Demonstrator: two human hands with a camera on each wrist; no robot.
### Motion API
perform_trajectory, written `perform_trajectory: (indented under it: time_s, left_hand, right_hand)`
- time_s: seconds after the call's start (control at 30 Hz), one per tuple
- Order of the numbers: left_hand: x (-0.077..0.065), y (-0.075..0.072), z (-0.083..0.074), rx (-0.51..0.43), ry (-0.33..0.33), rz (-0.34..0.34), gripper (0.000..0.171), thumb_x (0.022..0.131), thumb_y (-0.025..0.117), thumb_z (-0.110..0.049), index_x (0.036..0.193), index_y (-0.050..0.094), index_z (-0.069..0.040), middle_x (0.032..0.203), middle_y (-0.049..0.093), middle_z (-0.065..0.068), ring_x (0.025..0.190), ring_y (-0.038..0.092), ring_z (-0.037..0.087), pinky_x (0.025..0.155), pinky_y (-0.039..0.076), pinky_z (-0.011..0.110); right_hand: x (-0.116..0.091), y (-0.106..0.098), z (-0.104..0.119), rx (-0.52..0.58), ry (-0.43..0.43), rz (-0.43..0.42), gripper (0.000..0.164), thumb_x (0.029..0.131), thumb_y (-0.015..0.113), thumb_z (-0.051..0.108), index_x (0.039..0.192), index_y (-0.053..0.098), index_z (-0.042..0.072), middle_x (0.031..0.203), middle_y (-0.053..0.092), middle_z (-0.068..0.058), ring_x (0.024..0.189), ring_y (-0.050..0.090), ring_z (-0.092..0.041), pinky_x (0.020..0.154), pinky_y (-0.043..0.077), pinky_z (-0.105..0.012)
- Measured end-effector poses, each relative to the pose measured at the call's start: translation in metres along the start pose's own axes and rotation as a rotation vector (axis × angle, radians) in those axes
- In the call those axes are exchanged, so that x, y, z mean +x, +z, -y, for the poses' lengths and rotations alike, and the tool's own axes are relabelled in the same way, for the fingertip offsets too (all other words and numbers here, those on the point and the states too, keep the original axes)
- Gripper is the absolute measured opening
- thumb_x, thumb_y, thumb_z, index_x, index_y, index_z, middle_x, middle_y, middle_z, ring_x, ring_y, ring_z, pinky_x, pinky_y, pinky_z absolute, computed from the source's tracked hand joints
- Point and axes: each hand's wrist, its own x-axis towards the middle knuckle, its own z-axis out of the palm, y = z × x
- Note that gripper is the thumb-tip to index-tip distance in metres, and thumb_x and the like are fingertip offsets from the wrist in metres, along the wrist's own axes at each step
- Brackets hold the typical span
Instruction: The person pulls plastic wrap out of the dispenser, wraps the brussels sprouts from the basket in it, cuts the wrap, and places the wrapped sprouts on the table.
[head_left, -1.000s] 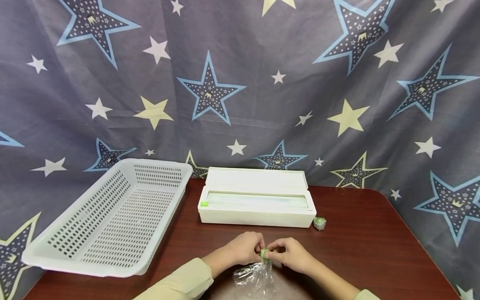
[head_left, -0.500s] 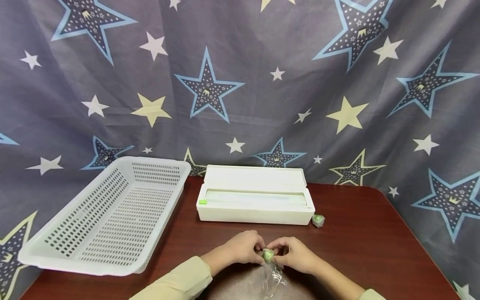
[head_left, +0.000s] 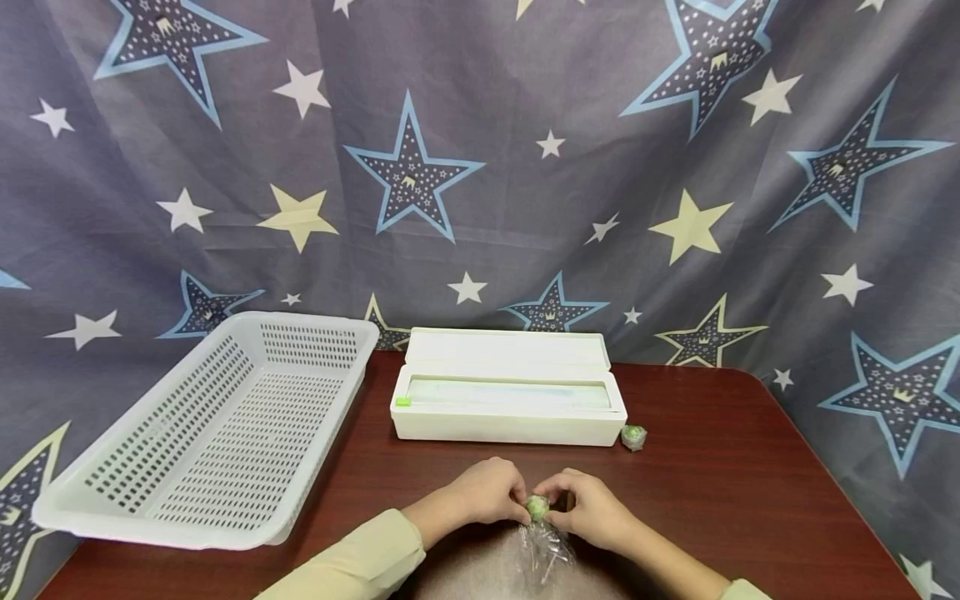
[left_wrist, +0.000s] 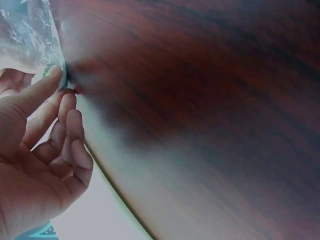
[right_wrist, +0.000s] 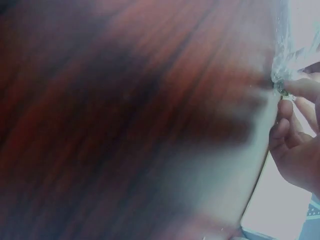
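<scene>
Between the two hands is a small round green vegetable, which looks like a Brussels sprout (head_left: pixel 537 507), with clear cling film (head_left: pixel 543 554) around it. The film's loose crumpled end trails toward the near side of the table. My left hand (head_left: pixel 486 493) pinches the sprout from the left with thumb and fingers. From the right, my right hand (head_left: pixel 588 510) pinches it too. In the left wrist view the left thumb presses the film (left_wrist: pixel 35 37) at the sprout, whose surface is mostly hidden. The right wrist view shows the right fingertips at the bunched film (right_wrist: pixel 281 70).
A white cling film box (head_left: pixel 506 428) with a raised lid and a green slider stands behind the hands. Beside its right end lies another wrapped sprout (head_left: pixel 633 437). A white perforated basket (head_left: pixel 300 492) fills the table's left. A star-patterned curtain (head_left: pixel 465 167) hangs behind.
The sprout has turned in the fingers and shows more of its pale green side. The film's loose end has swung from left of the sprout to below it. Both hands stay nearly in place.
</scene>
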Motion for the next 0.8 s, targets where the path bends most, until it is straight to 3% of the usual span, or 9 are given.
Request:
perform_trajectory:
  time_s: [0.13, 0.3, 0.5, 0.63, 0.8]
  left_hand:
    - [0.0, -0.001, 0.0, 0.01, -0.019, -0.01, 0.016, 0.07, 0.08, -0.033, 0.065, 0.071, -0.02, 0.064, 0.064, -0.016, 0.058, 0.05, -0.003, 0.056, 0.042, 0.015]
    - [-0.001, -0.007, 0.003, -0.132, 0.001, 0.093, 0.021, 0.075, 0.077, -0.03, 0.064, 0.072, -0.014, 0.057, 0.065, -0.008, 0.048, 0.044, -0.003, 0.049, 0.039, 0.013]
    - [-0.001, -0.012, 0.007, -0.286, -0.063, 0.169, 0.035, 0.085, 0.066, -0.034, 0.064, 0.069, -0.006, 0.057, 0.065, 0.005, 0.044, 0.045, 0.003, 0.044, 0.036, 0.016]
    - [0.0, -0.011, 0.007, -0.325, -0.093, 0.163, 0.03, 0.086, 0.066, -0.029, 0.068, 0.07, -0.005, 0.061, 0.066, 0.003, 0.05, 0.051, 0.005, 0.047, 0.039, 0.017]
    - [0.002, -0.009, 0.007, -0.274, -0.068, 0.115, 0.018, 0.084, 0.069, -0.025, 0.078, 0.074, -0.009, 0.06, 0.065, 0.002, 0.049, 0.048, 0.002, 0.052, 0.042, 0.016]
  right_hand:
    - [0.0, 0.005, 0.0, -0.081, -0.07, -0.039, 0.028, 0.071, 0.073, -0.002, 0.096, 0.068, 0.01, 0.078, 0.057, -0.002, 0.063, 0.049, -0.004, 0.054, 0.042, -0.016]
    - [-0.002, 0.005, 0.004, -0.141, -0.068, -0.019, 0.027, 0.073, 0.071, -0.002, 0.095, 0.066, 0.013, 0.081, 0.055, 0.003, 0.065, 0.049, -0.002, 0.056, 0.042, -0.016]
    - [-0.002, 0.004, 0.006, -0.175, -0.049, -0.008, 0.027, 0.074, 0.07, 0.0, 0.092, 0.065, 0.019, 0.082, 0.054, 0.006, 0.068, 0.05, -0.003, 0.059, 0.042, -0.016]
    - [-0.002, 0.004, 0.005, -0.174, -0.045, -0.009, 0.028, 0.073, 0.07, -0.002, 0.091, 0.063, 0.019, 0.082, 0.054, 0.005, 0.066, 0.049, -0.003, 0.057, 0.042, -0.016]
    - [-0.002, 0.005, 0.002, -0.174, -0.046, -0.024, 0.029, 0.071, 0.071, -0.002, 0.088, 0.062, 0.019, 0.081, 0.055, 0.004, 0.065, 0.049, -0.003, 0.056, 0.042, -0.016]
